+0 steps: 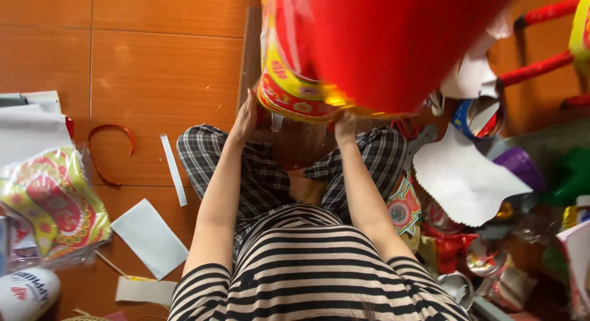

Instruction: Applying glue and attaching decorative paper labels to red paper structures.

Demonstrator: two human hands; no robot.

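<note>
Red paper lantern (393,44): large, rounded, with a yellow patterned band at its lower rim; raised above the lap, filling the top of the view. Left hand (246,115): flat against the band's left side, fingers spread. Right hand (344,125): gripping the lower rim, apparently pinching it, though the fingertips are hidden. Right of the lantern: white paper sheet (464,179), tape rolls (479,117). Left of the lantern, on the orange floor (160,63): red strip curl (109,150), patterned paper bundle (52,204).
</note>
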